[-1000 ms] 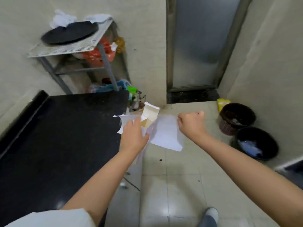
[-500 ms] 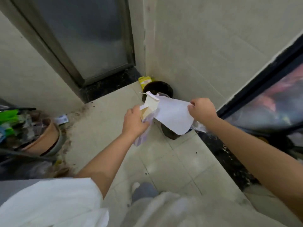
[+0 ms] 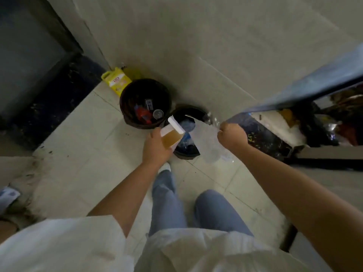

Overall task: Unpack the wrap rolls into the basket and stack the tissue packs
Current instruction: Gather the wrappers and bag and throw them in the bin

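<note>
My left hand [image 3: 156, 146] grips an empty small cardboard box [image 3: 171, 135], white outside and brown inside, with its flap open. My right hand [image 3: 231, 135] is closed on a white paper sheet and clear plastic wrapping [image 3: 206, 142] that hang from it. Both hands are held over a black waste bin [image 3: 188, 152] on the floor, which has blue and clear plastic inside. No wrap rolls, basket or tissue packs show in this view.
A second, dark woven bin [image 3: 127, 99] with rubbish stands to the left against the wall, a yellow jug [image 3: 115, 80] behind it. A dark door and threshold [image 3: 49, 91] are at left. A counter edge [image 3: 306, 89] juts in at right. My legs [image 3: 169, 201] stand on pale floor tiles.
I have turned from the black table toward the corner and stepped up to the bins. Both hands carried the box and wrapping along and now hang over the nearer bin.
</note>
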Demonstrator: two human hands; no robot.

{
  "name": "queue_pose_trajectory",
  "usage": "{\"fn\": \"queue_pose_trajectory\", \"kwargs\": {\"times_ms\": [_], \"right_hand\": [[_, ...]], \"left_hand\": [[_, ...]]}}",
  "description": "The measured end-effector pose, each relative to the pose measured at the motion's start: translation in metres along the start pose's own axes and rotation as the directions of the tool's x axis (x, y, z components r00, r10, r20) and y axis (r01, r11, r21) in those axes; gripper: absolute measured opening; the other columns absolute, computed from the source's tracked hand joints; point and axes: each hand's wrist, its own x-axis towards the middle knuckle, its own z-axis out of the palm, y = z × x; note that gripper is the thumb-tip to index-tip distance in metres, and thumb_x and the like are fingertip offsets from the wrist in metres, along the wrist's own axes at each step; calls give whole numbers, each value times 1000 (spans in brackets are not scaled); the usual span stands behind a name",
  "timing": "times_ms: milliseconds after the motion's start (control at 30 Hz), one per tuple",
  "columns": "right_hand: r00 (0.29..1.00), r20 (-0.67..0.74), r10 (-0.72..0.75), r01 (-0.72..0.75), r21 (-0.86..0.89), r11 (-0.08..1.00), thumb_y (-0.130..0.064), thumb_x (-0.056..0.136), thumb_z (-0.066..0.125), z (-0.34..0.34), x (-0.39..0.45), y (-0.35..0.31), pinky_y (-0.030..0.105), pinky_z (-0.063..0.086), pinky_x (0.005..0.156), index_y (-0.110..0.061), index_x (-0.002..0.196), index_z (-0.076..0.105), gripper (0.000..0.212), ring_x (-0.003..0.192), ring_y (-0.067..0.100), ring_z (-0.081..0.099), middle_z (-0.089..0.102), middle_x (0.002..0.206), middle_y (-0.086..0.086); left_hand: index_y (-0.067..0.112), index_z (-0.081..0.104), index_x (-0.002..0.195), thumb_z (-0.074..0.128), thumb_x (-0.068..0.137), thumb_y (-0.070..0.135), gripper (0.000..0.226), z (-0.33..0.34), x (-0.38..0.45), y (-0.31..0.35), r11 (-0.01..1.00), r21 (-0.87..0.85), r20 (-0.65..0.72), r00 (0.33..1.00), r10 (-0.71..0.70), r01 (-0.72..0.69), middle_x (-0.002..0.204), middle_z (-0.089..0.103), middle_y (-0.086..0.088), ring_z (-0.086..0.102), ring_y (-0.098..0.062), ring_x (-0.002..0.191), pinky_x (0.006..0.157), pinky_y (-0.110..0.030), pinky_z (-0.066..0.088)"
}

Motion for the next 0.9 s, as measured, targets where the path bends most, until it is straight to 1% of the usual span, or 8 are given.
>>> {"fn": "queue_pose_trajectory", "kwargs": {"times_ms": [67, 167, 267, 500, 633, 733, 800, 900], "right_hand": [[995, 67, 68, -69, 19, 997, -9, 92, 39, 17, 29, -4, 38, 46, 90, 1, 117, 54, 31, 110, 35, 56, 59, 121, 21], [977, 137, 162, -174, 78, 982, -10, 93, 40, 50, 76, -2, 34, 44, 96, -1, 120, 54, 31, 114, 32, 55, 58, 124, 19], [954, 178, 241, -253, 50, 966, -10, 93, 42, 84, 118, 7, 36, 47, 94, -1, 120, 53, 30, 113, 33, 57, 58, 122, 19], [946, 202, 255, -241, -95, 966, -8, 91, 45, 146, 196, 43, 35, 49, 88, 0, 116, 53, 28, 104, 34, 60, 61, 115, 20], [952, 213, 219, -183, -176, 967, -11, 92, 46, 172, 221, 61, 35, 50, 85, 0, 113, 54, 25, 101, 33, 61, 62, 112, 19], [961, 231, 151, -140, -60, 988, -8, 90, 46, 198, 245, 63, 40, 50, 87, 1, 118, 51, 30, 105, 38, 58, 57, 117, 23], [961, 261, 89, -112, 77, 991, -14, 91, 47, 217, 257, 57, 43, 46, 92, 1, 126, 44, 38, 111, 40, 52, 51, 123, 25], [962, 247, 115, -180, 261, 948, -27, 94, 44, 228, 258, 48, 42, 39, 98, 1, 132, 40, 47, 118, 41, 45, 47, 131, 25]], "left_hand": [[4, 38, 134, 71, 78, 13, 65, 14, 31, -7, 998, 67, 81, 997, 12, -18, 134, 43, -23, 51, -39, 116, 91, -43, 46], [4, 38, 135, 67, 81, 8, 61, 50, 81, -17, 995, 89, 166, 986, 30, -46, 136, 41, -22, 51, -38, 117, 92, -42, 45], [6, 35, 139, 63, 83, 3, 63, 87, 120, -29, 985, 132, 218, 973, 78, -109, 143, 37, -17, 50, -34, 120, 94, -37, 44], [6, 35, 140, 63, 81, -2, 66, 162, 198, -63, 966, 190, 218, 967, 131, -174, 147, 34, -17, 47, -36, 124, 97, -41, 46], [7, 34, 140, 66, 78, -4, 71, 199, 228, -71, 959, 218, 231, 964, 128, -179, 147, 33, -17, 44, -37, 127, 97, -41, 46], [8, 25, 145, 64, 79, -2, 77, 220, 250, -75, 952, 266, 233, 968, 92, -154, 150, 27, -18, 35, -37, 133, 103, -41, 41], [11, 16, 148, 62, 81, 0, 82, 228, 262, -79, 941, 324, 238, 971, 22, -100, 155, 18, -18, 26, -36, 139, 108, -42, 36], [8, 24, 145, 61, 83, 7, 72, 230, 260, -77, 936, 341, 293, 956, -13, -92, 149, 31, -17, 32, -35, 136, 107, -43, 39]]}}
